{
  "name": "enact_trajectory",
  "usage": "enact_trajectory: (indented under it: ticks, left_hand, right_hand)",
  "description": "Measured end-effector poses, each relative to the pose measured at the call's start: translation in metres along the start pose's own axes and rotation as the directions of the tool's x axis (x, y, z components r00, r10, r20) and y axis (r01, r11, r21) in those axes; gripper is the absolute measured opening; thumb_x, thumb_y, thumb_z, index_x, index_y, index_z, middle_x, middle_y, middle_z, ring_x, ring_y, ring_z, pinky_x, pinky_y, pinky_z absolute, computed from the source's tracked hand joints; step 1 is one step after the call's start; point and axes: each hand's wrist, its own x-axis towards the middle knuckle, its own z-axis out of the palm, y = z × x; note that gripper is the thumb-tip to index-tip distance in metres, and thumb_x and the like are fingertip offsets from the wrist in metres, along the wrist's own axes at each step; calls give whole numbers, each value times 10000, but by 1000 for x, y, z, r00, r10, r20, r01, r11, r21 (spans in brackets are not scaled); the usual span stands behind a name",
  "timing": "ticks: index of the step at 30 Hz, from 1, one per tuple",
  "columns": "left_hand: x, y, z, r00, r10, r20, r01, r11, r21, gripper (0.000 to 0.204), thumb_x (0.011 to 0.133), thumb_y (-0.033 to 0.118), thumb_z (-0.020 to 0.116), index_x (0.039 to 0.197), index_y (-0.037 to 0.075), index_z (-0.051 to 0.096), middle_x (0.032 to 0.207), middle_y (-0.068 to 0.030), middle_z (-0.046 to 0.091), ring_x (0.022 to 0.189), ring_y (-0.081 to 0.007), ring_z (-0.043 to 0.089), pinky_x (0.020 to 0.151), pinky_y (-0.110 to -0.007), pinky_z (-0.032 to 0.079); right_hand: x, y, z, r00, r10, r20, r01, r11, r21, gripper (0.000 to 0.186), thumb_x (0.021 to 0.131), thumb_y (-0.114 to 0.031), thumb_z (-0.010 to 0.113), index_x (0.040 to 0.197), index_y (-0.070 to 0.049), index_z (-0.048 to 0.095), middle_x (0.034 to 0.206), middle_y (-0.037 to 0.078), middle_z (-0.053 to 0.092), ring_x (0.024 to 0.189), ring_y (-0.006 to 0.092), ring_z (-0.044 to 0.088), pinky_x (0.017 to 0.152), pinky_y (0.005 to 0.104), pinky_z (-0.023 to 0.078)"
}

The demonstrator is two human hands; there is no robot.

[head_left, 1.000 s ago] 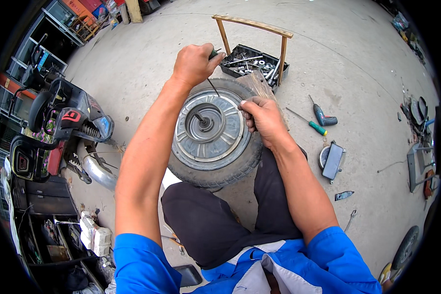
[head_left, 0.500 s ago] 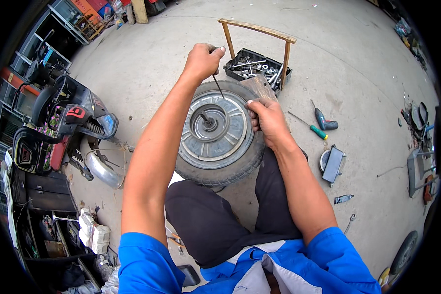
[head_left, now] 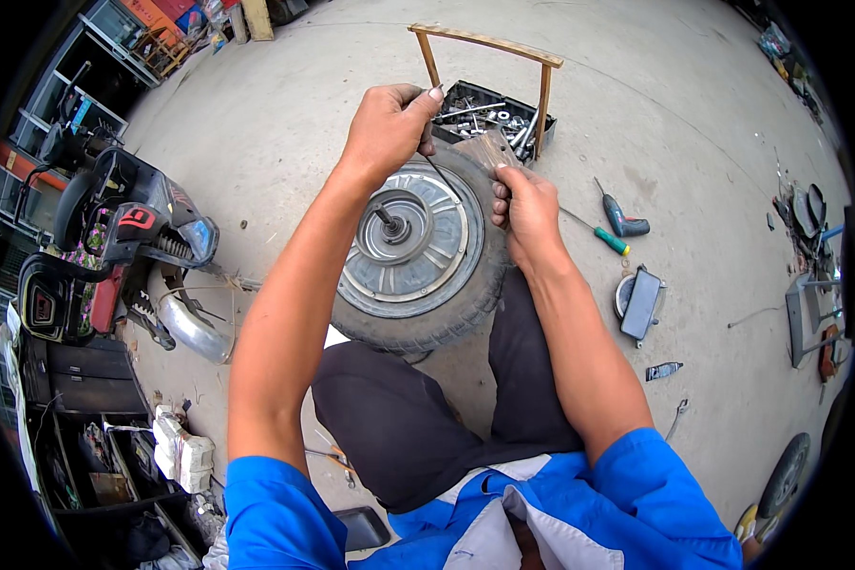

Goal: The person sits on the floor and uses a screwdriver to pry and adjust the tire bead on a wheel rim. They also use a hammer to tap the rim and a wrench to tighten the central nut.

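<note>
A wheel [head_left: 404,323] with a black tyre and a grey metal hub lies flat in front of my knees, its axle [head_left: 386,218] pointing up. My left hand [head_left: 387,128], above the wheel's far side, is closed round a thin dark metal rod [head_left: 437,171]. The rod slants down toward the hub cover's outer rim; whether its tip touches cannot be told. Over the tyre's right edge, my right hand [head_left: 525,211] is closed, thumb against curled fingers. Anything in that hand is hidden or too small to name.
Beyond the wheel stands a black toolbox [head_left: 549,133] of sockets with a wooden handle frame [head_left: 484,36]. On the right lie a green-handled screwdriver [head_left: 613,241], a power driver [head_left: 625,217] and a small tube [head_left: 664,370]. A scooter [head_left: 114,237] and a compartmented box [head_left: 95,418] are left.
My right hand has shifted outward and farther from me, away from the hub. The left hand still grips the rod over the rim. The whole view has shifted slightly.
</note>
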Motion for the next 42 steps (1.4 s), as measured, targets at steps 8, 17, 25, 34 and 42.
enact_trajectory:
  ticks: [8, 17, 25, 34, 42]
  left_hand:
    - [-5, -12, 4, 996, -33, -86, 35, 999, 19, 346, 995, 260, 628, 848, -52, 650, 600, -34, 557, 504, -116, 548, 514, -301, 488]
    - [-4, -21, 8, 995, -48, -91, 52, 997, 49, 330, 1000, 254, 635, 844, -37, 637, 617, -25, 552, 508, -112, 538, 513, -291, 488]
    - [-2, -10, 19, 978, -168, -120, 175, 983, 51, 324, 1017, 241, 569, 857, -38, 609, 669, -59, 579, 571, -159, 600, 550, -329, 509]
    - [10, -12, 40, 941, -268, -206, 255, 963, -87, 333, 1004, 251, 604, 837, -37, 622, 658, -75, 574, 578, -163, 598, 525, -345, 490]
    - [-2, 5, 23, 995, 50, 90, -74, 955, 287, 407, 954, 337, 712, 786, -32, 673, 538, -44, 570, 489, -124, 572, 458, -309, 447]
  right_hand:
    - [0, 1, 1, 999, 26, 22, -25, 1000, -14, 158, 947, -172, 624, 919, -17, 641, 685, -31, 531, 532, 65, 463, 469, 238, 370]
    - [1, 2, 0, 999, 11, 34, -11, 1000, 3, 173, 905, -156, 626, 896, 14, 657, 672, -7, 548, 509, 83, 489, 445, 245, 385]
    - [1, 3, 0, 999, 13, 48, -13, 1000, -4, 180, 908, -160, 626, 901, 16, 664, 671, -11, 554, 512, 79, 492, 449, 239, 391]
    - [-1, 2, 1, 998, 24, 56, -23, 999, -22, 185, 915, -165, 625, 900, 15, 666, 673, -13, 554, 518, 78, 495, 455, 240, 397]
    - [-2, -1, 0, 995, 45, 84, -40, 997, -61, 164, 957, -185, 613, 945, -22, 628, 700, -41, 502, 563, 65, 448, 500, 240, 361]
